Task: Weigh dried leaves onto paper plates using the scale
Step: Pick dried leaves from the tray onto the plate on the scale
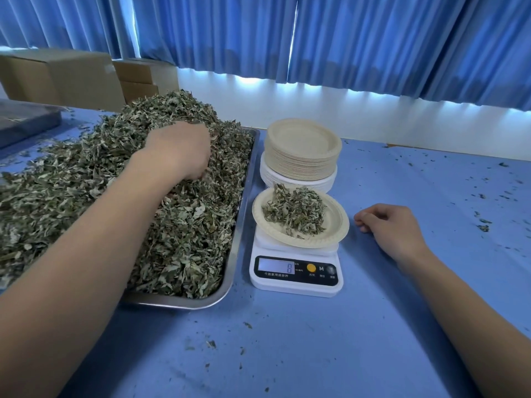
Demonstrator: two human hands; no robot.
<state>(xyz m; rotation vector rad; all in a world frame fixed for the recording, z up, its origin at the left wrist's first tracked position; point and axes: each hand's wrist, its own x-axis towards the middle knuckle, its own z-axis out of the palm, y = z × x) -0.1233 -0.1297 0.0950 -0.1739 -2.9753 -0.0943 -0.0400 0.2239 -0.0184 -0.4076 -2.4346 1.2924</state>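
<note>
Fingers of the left hand (178,149) are curled down into the heap of dried leaves (172,239), closing on a clump, with the tips hidden among the leaves. That heap overfills a steel tray (240,225) on the left of the blue-covered table (316,340) and spills past its far-left edge, and the left forearm lies across it. Just right of the tray, close by its rim, stands a white digital scale (296,280) whose display reads 8. A paper plate (336,225) sits on its platform, tilted slightly toward the front, with a small mound of leaves in the middle. Behind the scale, nearly touching that plate, is a stack of paper plates (301,150), tan ones on top of white ones. The right hand (388,225) rests on the table just right of the scale, apart from the plate, its fingers loosely bent and holding nothing. Leaf crumbs (482,226) are scattered over the cloth, thickest to the far right. Cardboard boxes (57,79) stand behind the tray, and blue curtains (373,38) hang along the back wall.
</note>
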